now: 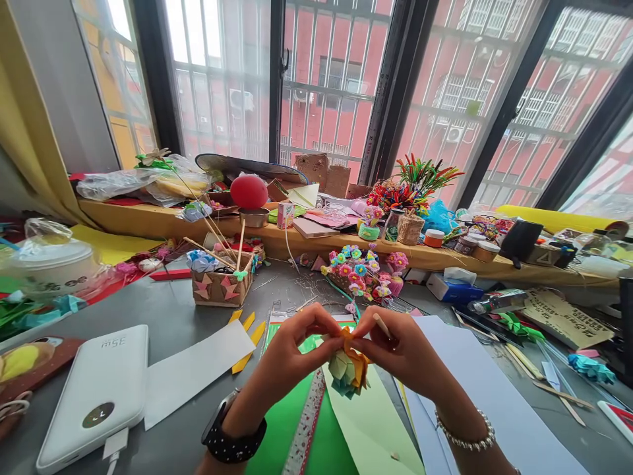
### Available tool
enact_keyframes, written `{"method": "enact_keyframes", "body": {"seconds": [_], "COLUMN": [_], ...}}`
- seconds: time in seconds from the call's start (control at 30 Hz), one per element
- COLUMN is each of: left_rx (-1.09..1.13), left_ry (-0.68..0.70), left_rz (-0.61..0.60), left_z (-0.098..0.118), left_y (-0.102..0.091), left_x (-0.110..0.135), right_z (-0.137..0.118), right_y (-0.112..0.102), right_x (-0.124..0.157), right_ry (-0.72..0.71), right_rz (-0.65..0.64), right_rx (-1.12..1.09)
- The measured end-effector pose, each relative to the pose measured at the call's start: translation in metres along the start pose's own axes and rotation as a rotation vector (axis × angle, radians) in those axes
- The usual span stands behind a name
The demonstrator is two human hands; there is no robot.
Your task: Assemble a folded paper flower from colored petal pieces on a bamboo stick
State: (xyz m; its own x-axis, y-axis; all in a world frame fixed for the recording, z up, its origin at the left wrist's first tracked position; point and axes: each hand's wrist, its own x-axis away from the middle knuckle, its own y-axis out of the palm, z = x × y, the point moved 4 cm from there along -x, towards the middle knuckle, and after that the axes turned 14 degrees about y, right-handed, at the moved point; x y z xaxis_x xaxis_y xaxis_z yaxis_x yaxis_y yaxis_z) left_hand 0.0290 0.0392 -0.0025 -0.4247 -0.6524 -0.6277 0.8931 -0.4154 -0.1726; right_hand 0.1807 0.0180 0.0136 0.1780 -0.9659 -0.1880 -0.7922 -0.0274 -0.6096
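Between my two hands is a folded paper flower in pale green, teal and orange. The fingertips of my left hand pinch its upper left side. My right hand pinches the orange part from the other side, and a thin pale stick shows between its fingers. Below the flower lie a pale green paper sheet, a patterned ruler and a bright green sheet. My fingers hide the flower's top.
A white power bank with a cable lies at left beside a white paper strip and yellow strips. Behind are a cardboard box of sticks and a bunch of small colourful flowers. White sheets spread at right.
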Motion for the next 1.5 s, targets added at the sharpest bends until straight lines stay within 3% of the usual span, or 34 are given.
{"method": "enact_keyframes", "body": {"seconds": [0.3, 0.53, 0.67, 0.9, 1.2, 1.5], "left_rx": [-0.046, -0.243, -0.166, -0.07, -0.157, 0.05], "left_ry": [0.037, 0.053, 0.056, -0.019, 0.086, -0.007], "left_rz": [-0.017, 0.065, 0.102, 0.062, 0.121, 0.144], "left_z": [0.0022, 0.0013, 0.001, -0.002, 0.0003, -0.0033], "left_y": [0.0035, 0.0018, 0.0012, -0.0004, 0.0006, -0.0009], "left_x": [-0.002, -0.0023, -0.0025, -0.0011, -0.0016, -0.0024], "right_z": [-0.0057, -0.0021, -0.0009, -0.0054, -0.0033, 0.0002], "right_y": [-0.0039, 0.0005, 0.0031, 0.003, 0.0037, -0.0008], "right_x": [0.0017, -0.0026, -0.0032, -0.0004, -0.0021, -0.0019], "right_ry": [-0.005, -0.017, -0.035, -0.038, 0.006, 0.051], "right_rz": [-0.04, 0.061, 0.092, 0.088, 0.112, -0.034], "right_rx": [0.05, 0.121, 0.091, 0.086, 0.05, -0.075]}}
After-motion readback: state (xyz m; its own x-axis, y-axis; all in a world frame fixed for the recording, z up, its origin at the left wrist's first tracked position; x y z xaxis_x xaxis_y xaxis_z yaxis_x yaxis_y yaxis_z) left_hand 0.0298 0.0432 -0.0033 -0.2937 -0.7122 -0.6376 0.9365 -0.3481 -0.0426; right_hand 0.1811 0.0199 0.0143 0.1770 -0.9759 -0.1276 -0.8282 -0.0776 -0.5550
